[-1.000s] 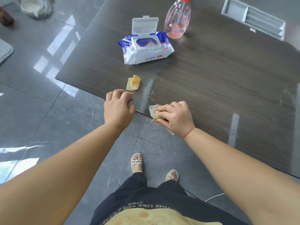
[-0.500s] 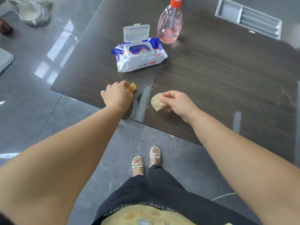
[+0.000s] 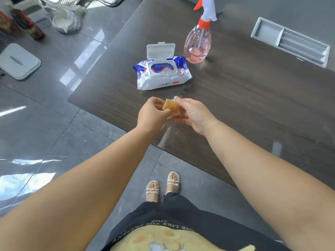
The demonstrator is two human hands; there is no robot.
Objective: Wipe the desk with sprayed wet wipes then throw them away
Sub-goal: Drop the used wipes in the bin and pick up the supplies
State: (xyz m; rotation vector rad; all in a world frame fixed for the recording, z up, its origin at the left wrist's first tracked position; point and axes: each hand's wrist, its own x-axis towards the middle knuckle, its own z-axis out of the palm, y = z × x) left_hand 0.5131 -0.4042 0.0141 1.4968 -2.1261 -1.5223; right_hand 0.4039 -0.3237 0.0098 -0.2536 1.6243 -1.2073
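Above the near edge of the dark wooden desk (image 3: 253, 109), my left hand (image 3: 152, 115) and my right hand (image 3: 194, 115) meet. Between them is a yellowish folded used wipe (image 3: 171, 107), pinched by fingers of both hands. Whether one or two wipes are bunched there I cannot tell. Behind the hands lies a white and blue wet wipe pack (image 3: 163, 77) with its lid flipped open. A pink spray bottle (image 3: 198, 44) with an orange and white trigger stands upright just right of the pack. A wet streak (image 3: 165, 136) shines on the desk below my hands.
A grey slotted tray (image 3: 290, 42) is set in the desk at the far right. On the glossy tiled floor to the left are a grey flat lid (image 3: 18, 61), a bag (image 3: 66, 20) and dark bottles (image 3: 27, 26). My sandalled feet (image 3: 163, 185) stand by the desk edge.
My left hand picked the yellow wipe off the desk and lifted it. My right hand raised its wipe from the desk edge and came left to meet it.
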